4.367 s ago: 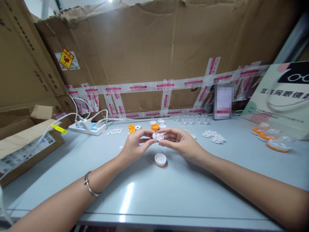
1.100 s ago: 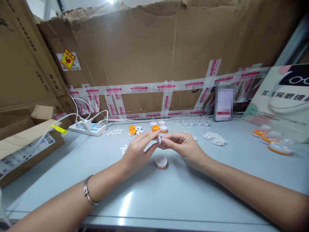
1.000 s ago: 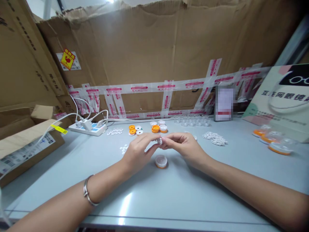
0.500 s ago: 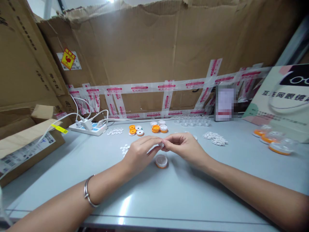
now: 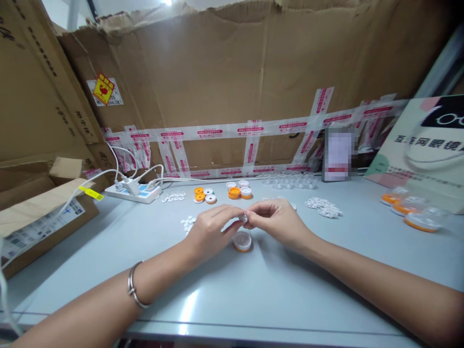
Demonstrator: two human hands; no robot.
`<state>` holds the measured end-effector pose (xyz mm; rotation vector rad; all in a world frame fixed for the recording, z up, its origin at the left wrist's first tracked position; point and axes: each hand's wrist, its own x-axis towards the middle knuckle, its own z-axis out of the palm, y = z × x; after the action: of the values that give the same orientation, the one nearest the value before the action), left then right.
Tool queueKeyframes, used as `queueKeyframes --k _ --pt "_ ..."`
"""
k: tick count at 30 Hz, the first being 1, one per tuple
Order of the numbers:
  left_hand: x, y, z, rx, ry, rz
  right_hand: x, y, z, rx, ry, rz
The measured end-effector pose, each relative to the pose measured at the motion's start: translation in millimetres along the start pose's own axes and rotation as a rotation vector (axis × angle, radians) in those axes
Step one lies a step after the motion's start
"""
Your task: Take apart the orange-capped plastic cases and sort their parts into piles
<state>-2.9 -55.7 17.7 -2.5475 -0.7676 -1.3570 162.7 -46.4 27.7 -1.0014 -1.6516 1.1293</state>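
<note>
Over the middle of the grey table (image 5: 224, 295), my left hand (image 5: 212, 229) and my right hand (image 5: 277, 220) meet at the fingertips. Both pinch a small white piece (image 5: 243, 218), mostly covered by the fingers. Just below them stands a round clear-topped container with an orange base (image 5: 242, 241). Small white parts (image 5: 187, 223) lie left of my left hand, partly hidden by it. Behind the hands are orange and white round pieces (image 5: 239, 190) and another such group (image 5: 205, 195). White flat parts (image 5: 324, 207) are heaped right of my right hand.
A power strip (image 5: 133, 192) with cables and an open carton (image 5: 47, 217) are at the left. Clear domes (image 5: 290, 181) line the back. A phone-like device (image 5: 339, 154) leans there. Orange-based domed pieces (image 5: 422, 220) and a printed board (image 5: 416, 150) stand right.
</note>
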Motion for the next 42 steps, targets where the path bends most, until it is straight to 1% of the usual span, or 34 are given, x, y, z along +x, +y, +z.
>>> queueKeyframes --k 8,11,14,17,19,21,25,29,32,35,38,42 --pt "-1 -1 0.3 -0.035 -0.011 -0.016 1 4 -1 0.011 -0.010 0.006" --pt "-1 -2 -0.4 -0.081 -0.009 -0.043 4 6 -1 0.087 -0.015 0.033" --pt "-1 -5 -1.6 -0.157 -0.007 -0.117 7 7 -1 0.201 -0.023 0.085" --pt "0 -7 -3.2 -0.254 -0.010 -0.210 9 9 -1 0.293 -0.058 0.130" --pt "0 -8 -4.0 -0.313 -0.009 -0.276 10 10 -2 0.338 -0.079 0.132" --pt "0 -10 -4.3 -0.362 -0.002 -0.346 11 13 -3 0.351 -0.091 0.097" --pt "0 -13 -3.5 -0.448 -0.001 -0.450 9 15 -5 0.242 -0.125 -0.052" --pt "1 -14 -2.5 -0.507 -0.014 -0.486 7 12 -5 0.075 -0.122 -0.161" --pt "1 -13 -2.4 -0.538 -0.045 -0.525 5 10 -5 -0.003 -0.115 -0.197" --pt "1 -12 -2.9 -0.557 -0.070 -0.549 5 10 -4 -0.040 -0.089 -0.199" --pt "2 -11 -4.0 -0.536 -0.075 -0.535 5 11 -4 -0.049 -0.080 -0.190" --pt "3 -10 -5.5 -0.499 -0.074 -0.491 5 10 -5 -0.053 -0.101 -0.231"
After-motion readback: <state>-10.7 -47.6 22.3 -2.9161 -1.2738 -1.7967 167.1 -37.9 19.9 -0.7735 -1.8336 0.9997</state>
